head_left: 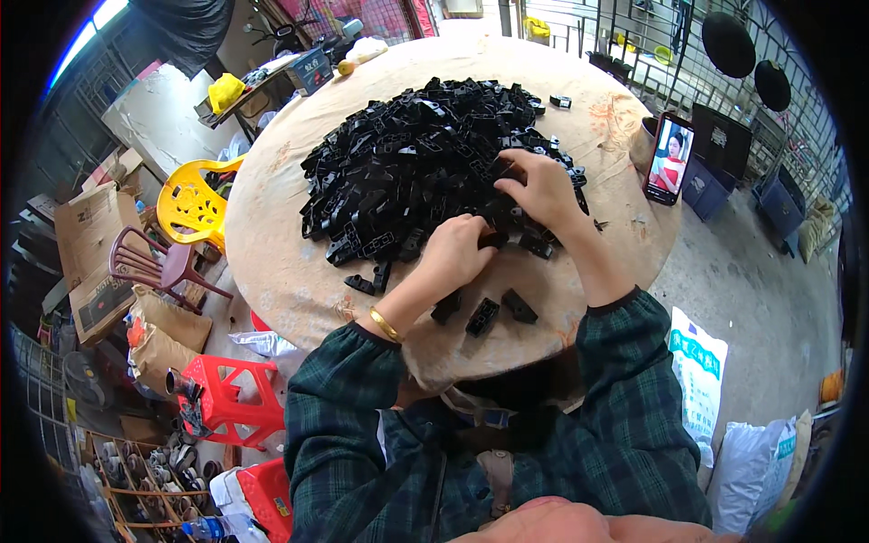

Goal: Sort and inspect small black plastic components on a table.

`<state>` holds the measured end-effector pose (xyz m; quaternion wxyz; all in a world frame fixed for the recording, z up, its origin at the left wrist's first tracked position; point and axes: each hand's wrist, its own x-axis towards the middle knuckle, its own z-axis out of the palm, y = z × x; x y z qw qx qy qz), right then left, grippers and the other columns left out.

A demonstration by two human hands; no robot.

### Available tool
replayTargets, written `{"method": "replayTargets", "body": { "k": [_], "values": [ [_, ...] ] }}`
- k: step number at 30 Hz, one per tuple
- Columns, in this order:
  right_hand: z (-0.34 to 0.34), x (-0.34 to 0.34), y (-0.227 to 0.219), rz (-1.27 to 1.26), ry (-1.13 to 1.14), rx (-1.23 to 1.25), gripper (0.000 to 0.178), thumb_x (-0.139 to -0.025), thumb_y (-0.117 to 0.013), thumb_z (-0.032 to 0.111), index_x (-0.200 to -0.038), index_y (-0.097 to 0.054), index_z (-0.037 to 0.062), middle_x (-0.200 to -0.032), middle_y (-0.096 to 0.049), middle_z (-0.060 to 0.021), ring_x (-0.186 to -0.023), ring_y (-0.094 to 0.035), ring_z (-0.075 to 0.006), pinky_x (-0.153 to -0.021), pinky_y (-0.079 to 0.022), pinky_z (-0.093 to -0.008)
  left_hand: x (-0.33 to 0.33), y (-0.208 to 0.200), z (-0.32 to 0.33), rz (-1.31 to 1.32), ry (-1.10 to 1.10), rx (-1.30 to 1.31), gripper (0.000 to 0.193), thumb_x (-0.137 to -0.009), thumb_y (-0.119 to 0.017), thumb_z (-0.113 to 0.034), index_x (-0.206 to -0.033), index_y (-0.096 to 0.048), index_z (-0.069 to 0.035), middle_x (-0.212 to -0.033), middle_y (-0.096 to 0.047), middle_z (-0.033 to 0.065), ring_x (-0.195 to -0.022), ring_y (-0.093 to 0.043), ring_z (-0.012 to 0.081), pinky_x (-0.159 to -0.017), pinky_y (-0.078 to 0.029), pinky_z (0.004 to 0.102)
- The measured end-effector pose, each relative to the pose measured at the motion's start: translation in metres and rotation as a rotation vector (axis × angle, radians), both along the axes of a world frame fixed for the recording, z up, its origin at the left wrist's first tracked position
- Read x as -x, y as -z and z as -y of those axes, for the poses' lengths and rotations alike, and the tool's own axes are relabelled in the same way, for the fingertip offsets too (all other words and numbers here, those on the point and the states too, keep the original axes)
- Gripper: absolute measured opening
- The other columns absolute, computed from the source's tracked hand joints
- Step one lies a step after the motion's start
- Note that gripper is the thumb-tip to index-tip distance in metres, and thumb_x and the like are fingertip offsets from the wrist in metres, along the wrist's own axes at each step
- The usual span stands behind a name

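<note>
A wide heap of small black plastic parts (398, 163) covers the middle of the round table. My left hand (457, 252) is curled at the heap's near edge, closed around a black plastic part (494, 240) that juts out past the fingers. Farther right, my right hand (546, 192) reaches over the heap. Its thumb and index finger pinch a black plastic part (500, 168), partly lost against the dark pile. Several loose black parts (482, 318) lie on the cloth just in front of me, and a few more (360, 284) rest left of my left wrist.
A beige cloth (272, 217) covers the table. At its right edge a phone (669, 159) leans upright against a round container (642, 145). A yellow chair (192, 201), a maroon chair (167, 262) and a red stool (235, 398) stand left; white sacks (747, 471) sit at lower right.
</note>
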<state>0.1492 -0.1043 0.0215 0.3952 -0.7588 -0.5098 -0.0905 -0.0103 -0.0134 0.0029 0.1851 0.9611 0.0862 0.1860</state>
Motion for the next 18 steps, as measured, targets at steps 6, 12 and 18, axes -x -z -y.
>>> {"method": "replayTargets", "body": {
  "k": [6, 12, 18],
  "values": [
    [0.008, 0.000, -0.005, 0.068, 0.058, -0.123, 0.027, -0.071, -0.068, 0.020, -0.094, -0.062, 0.0080, -0.082, -0.062, -0.0112, -0.088, -0.058, -0.0287, -0.074, -0.048, -0.0373, 0.012, -0.009, -0.024, 0.072, -0.127, 0.491, 0.026, -0.076, -0.064, -0.009, -0.100, -0.059, 0.002, -0.086, -0.063, 0.0129, -0.072, -0.061, 0.0193, -0.066, -0.050, 0.0297],
    [0.007, 0.038, -0.001, 0.292, -0.019, 0.418, 0.024, -0.070, -0.069, 0.020, -0.088, -0.060, 0.0079, -0.081, -0.062, -0.0085, -0.084, -0.058, -0.0251, -0.069, -0.049, -0.0368, 0.012, -0.009, -0.038, 0.269, -0.184, 1.041, 0.028, -0.082, -0.061, -0.009, -0.107, -0.056, 0.004, -0.086, -0.062, 0.0084, -0.075, -0.059, 0.0108, -0.067, -0.049, 0.0243],
    [-0.005, 0.036, 0.016, 0.369, 0.034, 0.369, 0.019, -0.070, -0.066, 0.021, -0.083, -0.060, 0.0088, -0.077, -0.063, -0.0098, -0.084, -0.058, -0.0257, -0.068, -0.049, -0.0358, 0.009, -0.002, -0.037, 0.347, -0.106, 1.291, 0.027, -0.084, -0.060, -0.008, -0.107, -0.055, 0.004, -0.092, -0.061, 0.0083, -0.077, -0.059, 0.0125, -0.068, -0.050, 0.0242]
  ]
}}
